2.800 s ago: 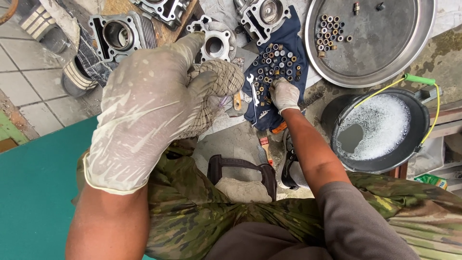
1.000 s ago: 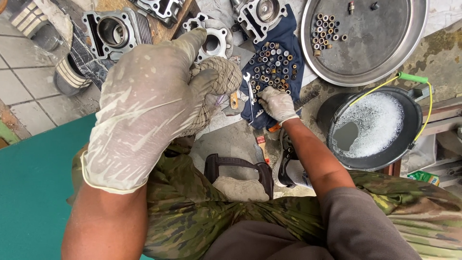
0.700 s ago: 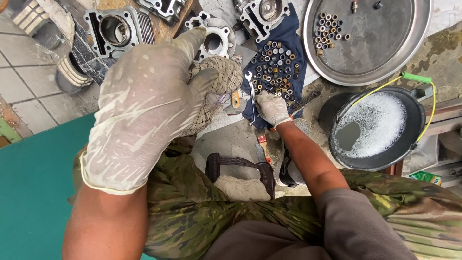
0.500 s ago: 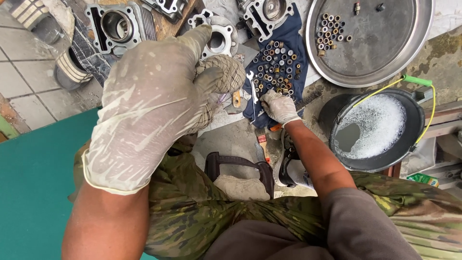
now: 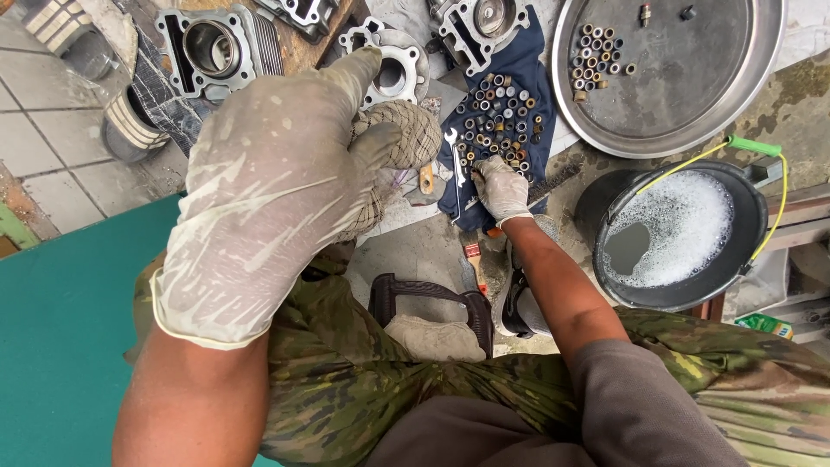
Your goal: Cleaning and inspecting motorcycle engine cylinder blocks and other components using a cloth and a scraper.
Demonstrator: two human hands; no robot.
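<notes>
Small metal rings (image 5: 501, 117), too many to count, lie on a dark blue cloth (image 5: 527, 52) just beyond right hand (image 5: 501, 186), whose fingers curl at the cloth; grip unclear. Left hand (image 5: 277, 173) grips a woven pad (image 5: 402, 138). Concrete floor; one soapy bucket (image 5: 679, 238), one steel tray (image 5: 692, 78), three cylinder blocks (image 5: 216, 47).

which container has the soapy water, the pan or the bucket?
The black bucket with the yellow wire handle, right of the right hand: foamy water inside. The round metal pan above it holds only small loose parts.
</notes>
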